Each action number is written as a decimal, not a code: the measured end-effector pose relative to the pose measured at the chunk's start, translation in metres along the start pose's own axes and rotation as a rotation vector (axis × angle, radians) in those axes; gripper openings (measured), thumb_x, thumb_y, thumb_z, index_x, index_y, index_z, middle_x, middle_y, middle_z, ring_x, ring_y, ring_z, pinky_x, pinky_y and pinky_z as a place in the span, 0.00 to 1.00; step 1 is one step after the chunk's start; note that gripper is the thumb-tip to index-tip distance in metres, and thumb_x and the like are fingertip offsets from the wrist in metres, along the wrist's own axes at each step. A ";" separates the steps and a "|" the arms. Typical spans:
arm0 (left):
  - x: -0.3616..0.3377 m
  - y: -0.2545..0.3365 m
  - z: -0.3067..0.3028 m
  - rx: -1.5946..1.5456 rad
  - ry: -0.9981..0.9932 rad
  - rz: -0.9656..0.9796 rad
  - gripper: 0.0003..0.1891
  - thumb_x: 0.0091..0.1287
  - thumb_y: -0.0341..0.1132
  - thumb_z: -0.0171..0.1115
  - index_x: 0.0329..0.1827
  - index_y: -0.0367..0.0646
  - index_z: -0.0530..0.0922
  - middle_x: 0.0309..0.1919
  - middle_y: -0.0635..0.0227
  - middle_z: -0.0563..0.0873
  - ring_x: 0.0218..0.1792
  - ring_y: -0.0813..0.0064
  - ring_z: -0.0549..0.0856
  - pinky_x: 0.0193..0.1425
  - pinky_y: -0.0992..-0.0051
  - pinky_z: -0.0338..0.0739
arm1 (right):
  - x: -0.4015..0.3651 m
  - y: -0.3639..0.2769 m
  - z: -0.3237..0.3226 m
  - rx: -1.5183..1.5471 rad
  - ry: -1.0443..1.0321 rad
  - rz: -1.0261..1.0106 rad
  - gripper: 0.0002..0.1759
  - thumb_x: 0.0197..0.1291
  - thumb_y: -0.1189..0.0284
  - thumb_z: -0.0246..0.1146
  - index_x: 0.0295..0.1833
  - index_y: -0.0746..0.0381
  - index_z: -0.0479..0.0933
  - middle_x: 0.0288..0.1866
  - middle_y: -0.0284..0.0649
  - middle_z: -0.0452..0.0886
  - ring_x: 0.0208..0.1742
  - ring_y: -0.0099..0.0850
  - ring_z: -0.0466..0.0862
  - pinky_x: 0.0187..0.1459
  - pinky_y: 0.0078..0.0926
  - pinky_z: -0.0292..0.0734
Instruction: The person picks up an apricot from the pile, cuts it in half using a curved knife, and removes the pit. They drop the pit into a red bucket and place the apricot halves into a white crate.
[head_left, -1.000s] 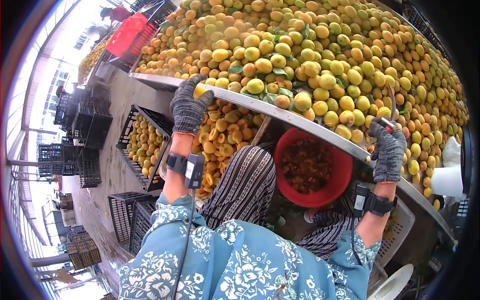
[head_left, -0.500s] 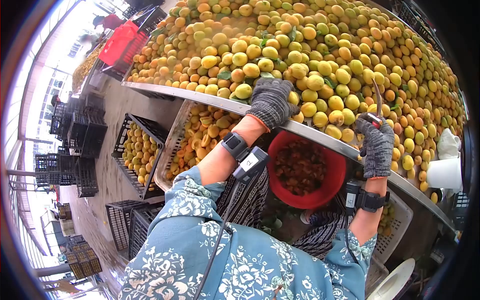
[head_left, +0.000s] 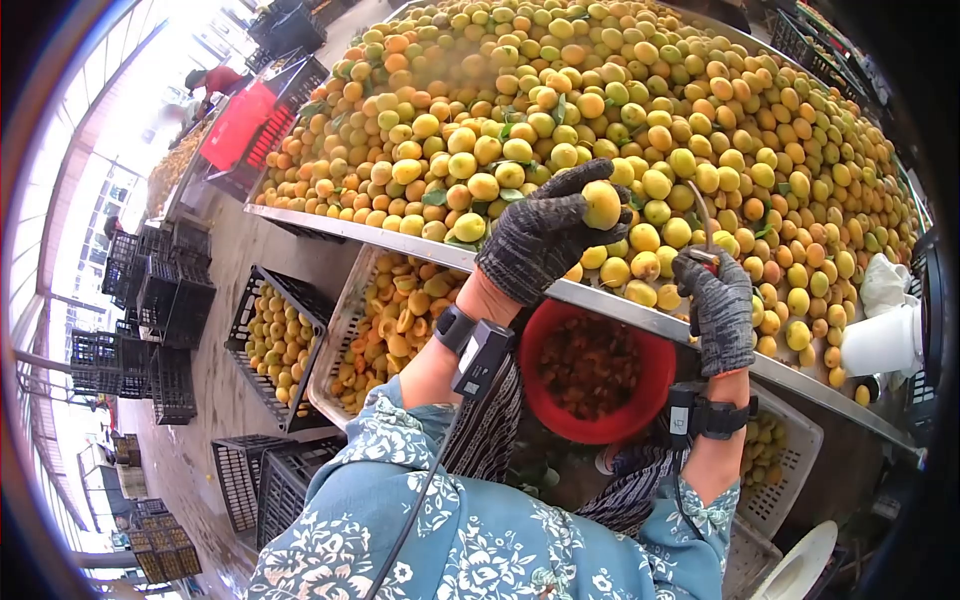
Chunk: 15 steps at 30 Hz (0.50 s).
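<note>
In the head view, my left hand (head_left: 545,225), in a dark grey knit glove, grips a yellow apricot (head_left: 602,205) between thumb and fingers above the table's front edge. My right hand (head_left: 718,305), gloved alike, is closed round the reddish handle of a knife with a thin curved blade (head_left: 702,215) pointing up. Most of the handle is hidden in the fist. Both hands are apart, in front of a large heap of apricots (head_left: 700,110). Below them stands a red tub (head_left: 655,400) with brown pieces in it, perhaps pits.
A metal rim (head_left: 640,318) edges the table. Left of my legs are a pale crate (head_left: 325,375) of split apricots and a black crate (head_left: 245,340) of whole ones. A white bucket (head_left: 880,345) stands at right. Black crates (head_left: 175,300) are stacked far left, near another person (head_left: 215,80).
My left hand has turned over and lifted an apricot off the heap. My right hand has shifted left with the knife, closer to the left one.
</note>
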<state>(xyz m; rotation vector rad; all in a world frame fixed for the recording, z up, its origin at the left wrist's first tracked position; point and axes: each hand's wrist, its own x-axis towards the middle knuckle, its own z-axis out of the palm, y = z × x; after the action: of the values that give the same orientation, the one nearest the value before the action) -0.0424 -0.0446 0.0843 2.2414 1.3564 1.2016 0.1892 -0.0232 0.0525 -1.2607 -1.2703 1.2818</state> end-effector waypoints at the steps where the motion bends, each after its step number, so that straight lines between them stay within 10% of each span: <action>1: 0.000 0.001 0.004 -0.765 0.044 -0.253 0.29 0.61 0.32 0.67 0.65 0.35 0.69 0.56 0.59 0.79 0.57 0.66 0.80 0.59 0.70 0.78 | -0.004 -0.011 0.002 -0.041 -0.005 0.064 0.11 0.55 0.71 0.67 0.43 0.62 0.81 0.27 0.31 0.81 0.21 0.17 0.74 0.23 0.13 0.67; 2: 0.001 0.000 0.008 -1.531 0.083 -0.505 0.29 0.61 0.32 0.66 0.65 0.35 0.69 0.56 0.59 0.79 0.57 0.67 0.80 0.59 0.71 0.78 | -0.007 -0.018 0.005 -0.082 -0.009 0.128 0.10 0.57 0.69 0.66 0.43 0.62 0.80 0.25 0.30 0.79 0.19 0.16 0.72 0.21 0.13 0.65; 6: 0.006 -0.009 0.028 -0.991 0.154 -0.326 0.30 0.60 0.30 0.66 0.66 0.36 0.69 0.56 0.63 0.79 0.55 0.73 0.79 0.59 0.75 0.75 | -0.019 -0.019 0.019 0.176 0.042 0.149 0.10 0.63 0.65 0.62 0.44 0.60 0.79 0.19 0.28 0.74 0.11 0.15 0.66 0.13 0.14 0.58; 15: 0.004 -0.008 0.044 -1.207 0.141 -0.447 0.20 0.58 0.26 0.66 0.55 0.38 0.76 0.46 0.64 0.84 0.49 0.71 0.83 0.53 0.72 0.80 | -0.045 -0.013 0.044 0.176 -0.098 0.007 0.15 0.67 0.63 0.60 0.48 0.64 0.75 0.27 0.27 0.74 0.28 0.15 0.70 0.27 0.12 0.66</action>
<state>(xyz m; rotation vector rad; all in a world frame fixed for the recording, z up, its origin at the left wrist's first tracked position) -0.0133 -0.0284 0.0543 0.9724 0.7188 1.4325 0.1479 -0.0701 0.0658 -1.0897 -1.1930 1.4424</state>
